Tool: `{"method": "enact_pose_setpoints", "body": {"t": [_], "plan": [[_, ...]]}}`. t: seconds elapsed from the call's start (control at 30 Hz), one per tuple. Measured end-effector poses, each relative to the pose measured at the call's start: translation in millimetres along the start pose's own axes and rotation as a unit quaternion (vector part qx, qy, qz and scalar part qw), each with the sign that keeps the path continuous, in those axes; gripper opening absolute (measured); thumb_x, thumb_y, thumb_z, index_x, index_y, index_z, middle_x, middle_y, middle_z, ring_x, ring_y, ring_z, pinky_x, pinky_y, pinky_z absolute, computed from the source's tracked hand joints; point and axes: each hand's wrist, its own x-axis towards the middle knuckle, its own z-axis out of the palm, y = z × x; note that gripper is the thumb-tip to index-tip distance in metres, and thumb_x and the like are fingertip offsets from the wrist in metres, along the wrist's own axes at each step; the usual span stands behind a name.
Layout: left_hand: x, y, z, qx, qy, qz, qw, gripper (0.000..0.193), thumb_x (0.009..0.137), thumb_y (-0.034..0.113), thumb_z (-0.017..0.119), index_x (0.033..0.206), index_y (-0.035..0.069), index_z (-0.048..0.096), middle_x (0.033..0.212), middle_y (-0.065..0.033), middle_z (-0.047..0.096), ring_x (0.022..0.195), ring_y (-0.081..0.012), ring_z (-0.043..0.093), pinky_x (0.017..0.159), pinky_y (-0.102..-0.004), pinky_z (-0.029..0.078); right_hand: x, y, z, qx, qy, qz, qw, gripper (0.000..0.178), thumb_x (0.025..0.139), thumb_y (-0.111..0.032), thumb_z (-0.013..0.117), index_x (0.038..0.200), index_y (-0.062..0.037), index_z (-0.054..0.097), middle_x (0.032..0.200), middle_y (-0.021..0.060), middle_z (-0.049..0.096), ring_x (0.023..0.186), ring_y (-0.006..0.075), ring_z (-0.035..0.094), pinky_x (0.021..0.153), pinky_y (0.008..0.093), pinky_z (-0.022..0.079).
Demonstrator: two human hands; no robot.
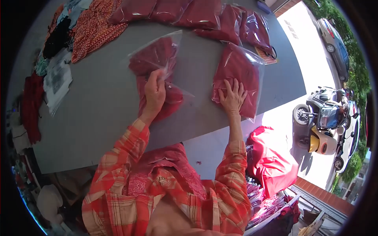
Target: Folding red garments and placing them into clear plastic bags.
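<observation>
My left hand [154, 91] is closed on the clear plastic of a bag with a folded dark red garment [151, 57] inside, tilted up off the table. Below that hand lies more dark red cloth [173, 100], partly hidden by my wrist; I cannot tell whether it is in the same bag. To the right, my right hand [233, 95] rests flat with fingers spread on another clear bag holding a folded dark red garment [238, 67]. That bag lies on the grey table near its right edge.
Several bagged dark red garments [201, 13] line the far edge of the grey table [98, 98]. An orange patterned cloth [96, 27], a black cloth [59, 37] and white sheets [58, 84] lie at left. A bright red bundle [271, 161] sits at lower right; a motorbike [328, 110] stands outside.
</observation>
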Motion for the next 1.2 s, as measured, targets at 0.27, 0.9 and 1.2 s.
{"method": "enact_pose_setpoints", "body": {"t": [0.27,0.9,1.2], "plan": [[7,47,180,-0.088,-0.143,0.033,0.985,0.046,0.079,0.016,0.059,0.119,0.002,0.039,0.120,-0.0191,0.043,0.113,-0.0343,0.042,0.093,-0.0427,0.034,42,54,-16,0.740,-0.041,0.216,0.635,0.053,0.094,-0.038,0.032,0.125,0.0044,0.041,0.126,0.0183,0.044,0.119,0.0246,0.039,0.099,0.0348,0.031],[-107,-163,-358,0.496,0.201,-0.215,0.817,0.034,0.079,0.022,0.056,0.107,0.003,0.052,0.115,-0.0230,0.042,0.108,-0.0383,0.040,0.089,-0.0468,0.036,70,-393,-33,0.302,-0.053,-0.403,0.862,0.026,0.081,-0.012,0.054,0.107,-0.0041,0.055,0.104,0.0138,0.058,0.097,0.0296,0.053,0.083,0.0386,0.042],[-150,-238,-573,0.529,0.237,-0.261,0.772,0.041,0.082,0.031,0.052,0.115,0.007,0.046,0.125,-0.0234,0.036,0.121,-0.0379,0.030,0.096,-0.0537,0.024,62,-743,45,0.338,-0.031,-0.537,0.772,0.046,0.087,-0.024,0.052,0.123,0.0039,0.043,0.119,0.0217,0.050,0.109,0.0365,0.048,0.095,0.0391,0.035]]}}
